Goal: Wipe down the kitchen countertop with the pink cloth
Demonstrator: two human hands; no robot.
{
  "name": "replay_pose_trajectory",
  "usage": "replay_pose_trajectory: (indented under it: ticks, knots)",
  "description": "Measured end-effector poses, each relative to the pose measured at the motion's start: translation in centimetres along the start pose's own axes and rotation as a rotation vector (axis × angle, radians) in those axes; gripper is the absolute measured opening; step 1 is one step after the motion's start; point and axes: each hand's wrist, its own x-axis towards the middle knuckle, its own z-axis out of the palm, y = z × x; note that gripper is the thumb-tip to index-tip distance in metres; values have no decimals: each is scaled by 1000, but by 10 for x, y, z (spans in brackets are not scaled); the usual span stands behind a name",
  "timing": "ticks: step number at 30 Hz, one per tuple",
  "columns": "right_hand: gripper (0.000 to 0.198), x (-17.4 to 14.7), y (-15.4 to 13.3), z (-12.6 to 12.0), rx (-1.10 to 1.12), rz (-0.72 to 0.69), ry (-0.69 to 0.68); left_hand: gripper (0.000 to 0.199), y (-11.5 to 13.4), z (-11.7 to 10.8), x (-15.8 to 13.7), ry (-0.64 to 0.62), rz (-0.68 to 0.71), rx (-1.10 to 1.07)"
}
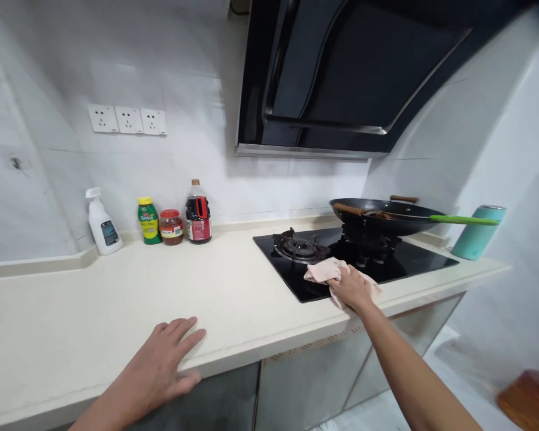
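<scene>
My right hand [351, 287] is closed on a pale pink cloth [326, 270], which lies against the front of the black glass gas stove [312, 291]. Just behind the cloth is the left burner [302, 246] with its dark pan support. A wok [386, 222] sits over the right burner, with a green-handled utensil [465, 220] and a brown wooden handle across its rim. My left hand [164, 356] holds nothing. Its fingers are spread over the front edge of the cream countertop [233, 299]; whether they press on it, I cannot tell.
Along the back wall stand a white spray bottle [103, 224], a green bottle with a yellow cap [149, 221], a red-lidded jar [171, 227] and a dark sauce bottle [198, 214]. A teal tumbler [478, 233] leans at the right. The range hood [341, 78] overhangs the stove.
</scene>
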Motion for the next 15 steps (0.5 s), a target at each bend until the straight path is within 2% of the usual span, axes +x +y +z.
replay_pose_trajectory:
  ticks: [4, 7, 11, 15]
  knots:
    - [70, -16, -34, 21, -79, -68, -64, 63, 0, 2, 3, -9, -12, -17]
    - [61, -42, -66, 26, -90, -283, -97, 63, 1, 2, 4, -36, -26, -29]
    - [50, -88, -110, 26, 64, -579, -152, 68, 3, 2, 1, -53, -77, -28]
    - [53, -136, -148, 22, 325, -804, -253, 75, 5, 1, -1, -24, -95, -37]
